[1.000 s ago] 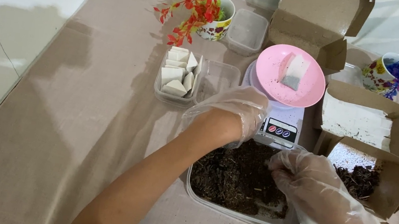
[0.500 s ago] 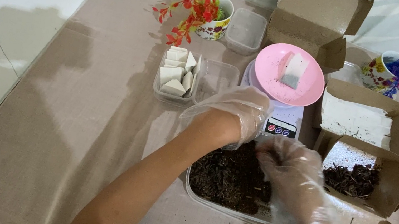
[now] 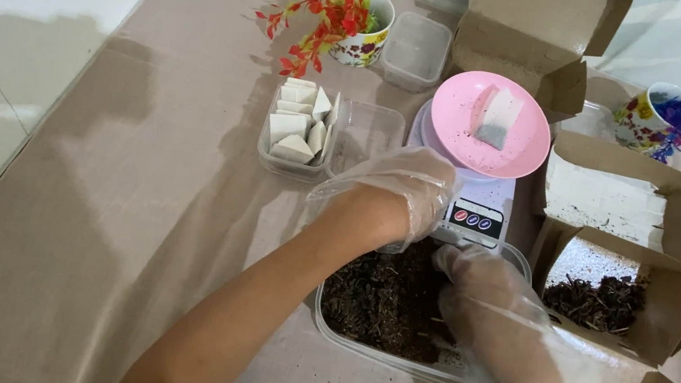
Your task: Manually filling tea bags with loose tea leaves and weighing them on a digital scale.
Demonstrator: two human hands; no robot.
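Since a second ago the right hand (image 3: 495, 321) has drawn in from the cardboard box of dark leaves (image 3: 606, 297) at three o'clock and now sits over the clear tub of dark loose leaves (image 3: 385, 303), fingers curled down into them; what they pinch I cannot tell. The left hand (image 3: 390, 195), gloved too, stays loosely cupped at the tub's twelve o'clock rim, touching the leaves. Beyond at twelve o'clock, a scale (image 3: 473, 217) carries a pink dish (image 3: 488, 135) on the bench (image 3: 123, 184).
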